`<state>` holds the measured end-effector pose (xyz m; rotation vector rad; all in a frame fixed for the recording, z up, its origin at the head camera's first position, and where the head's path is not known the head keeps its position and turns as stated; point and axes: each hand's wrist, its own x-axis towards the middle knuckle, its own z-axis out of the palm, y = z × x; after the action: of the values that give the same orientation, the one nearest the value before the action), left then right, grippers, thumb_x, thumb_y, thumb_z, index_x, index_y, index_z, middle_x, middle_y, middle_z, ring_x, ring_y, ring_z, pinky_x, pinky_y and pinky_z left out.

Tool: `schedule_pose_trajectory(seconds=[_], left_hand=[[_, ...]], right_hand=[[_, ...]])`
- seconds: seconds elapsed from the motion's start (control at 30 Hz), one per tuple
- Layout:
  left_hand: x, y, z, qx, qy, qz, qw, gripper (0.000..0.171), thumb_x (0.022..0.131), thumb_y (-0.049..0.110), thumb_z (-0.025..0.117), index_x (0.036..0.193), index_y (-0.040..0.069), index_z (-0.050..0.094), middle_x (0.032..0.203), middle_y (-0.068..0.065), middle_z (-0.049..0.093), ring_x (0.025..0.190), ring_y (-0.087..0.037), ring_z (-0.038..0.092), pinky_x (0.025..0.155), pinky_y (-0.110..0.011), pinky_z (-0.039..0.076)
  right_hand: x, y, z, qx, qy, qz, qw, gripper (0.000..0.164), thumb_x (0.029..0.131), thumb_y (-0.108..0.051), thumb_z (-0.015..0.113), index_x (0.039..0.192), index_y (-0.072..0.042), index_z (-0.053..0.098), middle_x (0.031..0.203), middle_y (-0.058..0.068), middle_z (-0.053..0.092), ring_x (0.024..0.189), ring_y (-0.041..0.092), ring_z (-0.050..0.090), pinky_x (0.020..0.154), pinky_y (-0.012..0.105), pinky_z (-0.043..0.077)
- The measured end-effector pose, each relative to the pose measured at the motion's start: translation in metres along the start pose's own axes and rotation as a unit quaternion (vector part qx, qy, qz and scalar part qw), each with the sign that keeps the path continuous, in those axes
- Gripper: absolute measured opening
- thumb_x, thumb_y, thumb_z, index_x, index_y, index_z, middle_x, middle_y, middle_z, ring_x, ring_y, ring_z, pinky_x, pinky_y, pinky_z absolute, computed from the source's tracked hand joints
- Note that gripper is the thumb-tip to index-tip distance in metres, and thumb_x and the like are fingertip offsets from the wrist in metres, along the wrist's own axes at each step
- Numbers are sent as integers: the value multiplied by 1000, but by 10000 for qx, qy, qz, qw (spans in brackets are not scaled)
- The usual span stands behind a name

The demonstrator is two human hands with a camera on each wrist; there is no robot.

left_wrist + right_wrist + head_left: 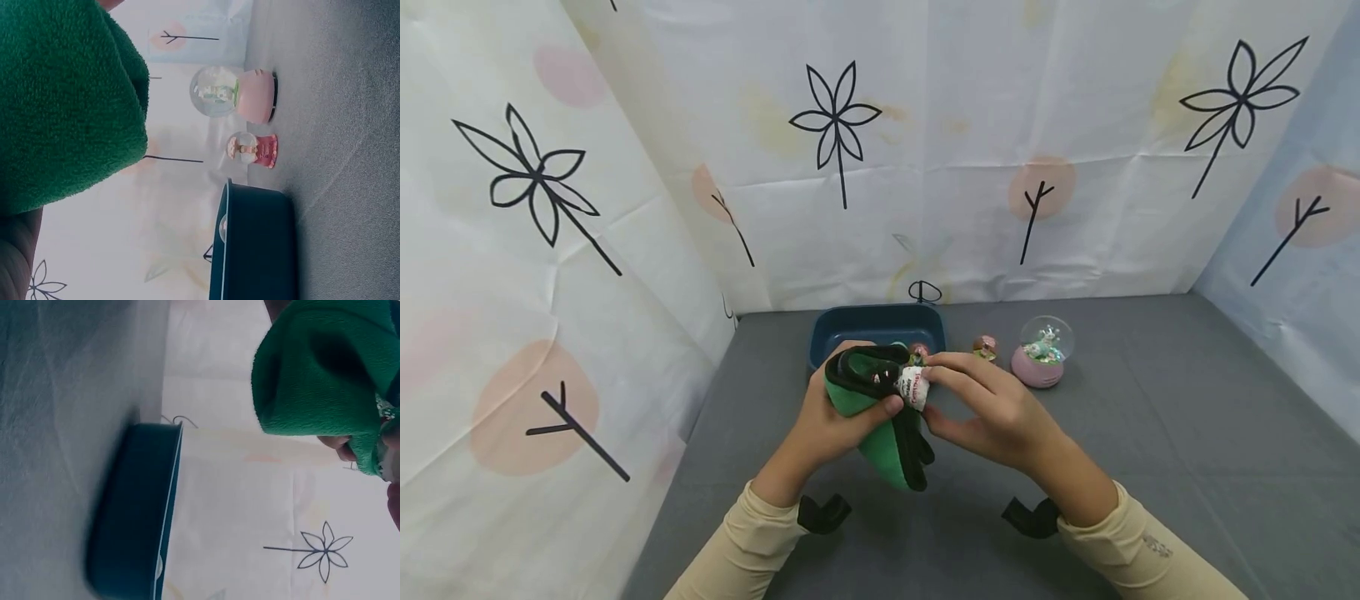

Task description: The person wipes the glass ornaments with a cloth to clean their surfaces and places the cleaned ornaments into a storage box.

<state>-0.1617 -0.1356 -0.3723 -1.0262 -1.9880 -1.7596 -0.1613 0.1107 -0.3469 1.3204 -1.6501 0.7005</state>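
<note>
White-based globe (913, 388) is up in the green cloth (883, 454), nearer than the blue tray (880, 318). Left hand (833, 421) clamps the cloth round it, right hand (996, 410) pinches the base. Looks like mid-wipe to me; next move wants a firm left grip while the base turns. Small globe (985, 347) and pink globe (1042, 357) sit right. Head view shows base lettering, left wrist view only cloth

Tub (887, 323) behind cloth (880, 454), globes (1037, 371) (on table (1157, 408)) rightward.
</note>
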Motion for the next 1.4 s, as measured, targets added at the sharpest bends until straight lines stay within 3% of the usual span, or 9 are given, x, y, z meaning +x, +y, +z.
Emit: schedule_pose_trajectory(seconds=[0.23,0.33,0.47,0.53,0.6,0.8,0.9,1.17,1.4], left_hand=[[1,3,0,-68,-306,-56,9995,54,89,1,84,137,11,61,124,-13,69,108,-23,72,93,-37,63],[2,3,0,-37,-367,34,9993,55,88,-1,84,136,11,61,123,-14,70,106,-23,72,92,-37,63],[3,1,0,-11,-405,96,9991,55,87,-1,85,135,10,61,120,-15,70,105,-21,72,92,-37,63],[2,0,0,2,-361,96,9993,54,87,0,85,134,9,61,120,-15,70,105,-20,72,92,-36,63],[2,0,0,-2,-281,67,9996,53,87,0,84,134,10,62,121,-14,70,105,-20,72,92,-37,63],[1,1,-1,54,-92,15,9999,53,89,2,85,135,12,63,125,-12,69,109,-21,71,93,-37,63],[1,0,-1,34,-85,12,10000,51,90,5,85,135,11,62,125,-13,68,110,-21,70,94,-36,62],[1,0,0,-96,-159,-4,9998,47,92,11,84,134,10,62,122,-14,68,109,-20,70,94,-36,62],[1,2,0,-177,-436,163,9988,54,88,-4,83,135,9,60,120,-14,69,105,-19,71,91,-36,63]], right_hand=[[-7,0,-3,1475,-328,1731,9732,37,90,-13,83,122,0,71,106,9,76,79,14,71,69,25,59],[-8,-2,-7,2114,-722,2835,9326,40,86,-4,85,123,-3,71,103,7,75,75,12,72,62,26,57],[-6,-6,-11,2936,-1006,4179,8538,35,90,1,79,125,-2,71,106,13,72,67,14,70,57,30,57],[-6,-7,-11,2997,-1039,4439,8381,34,93,-1,78,125,-4,71,108,13,73,68,14,70,58,31,57],[-7,-7,-10,2859,-995,4289,8511,37,92,-2,80,128,-6,70,109,11,74,74,13,72,61,31,59],[-11,-2,-4,1664,-639,2137,9605,65,79,1,89,139,-3,63,133,12,69,108,19,70,83,25,59],[-9,1,-1,1101,-441,1117,9866,51,87,-5,83,134,3,66,131,19,68,114,26,68,91,25,56],[-5,1,-1,557,-345,516,9965,34,99,-17,70,126,2,71,120,17,71,107,26,72,87,26,58],[-8,0,-4,1774,-594,1912,9635,38,89,-13,86,123,-1,72,104,8,76,85,15,72,78,23,61]])
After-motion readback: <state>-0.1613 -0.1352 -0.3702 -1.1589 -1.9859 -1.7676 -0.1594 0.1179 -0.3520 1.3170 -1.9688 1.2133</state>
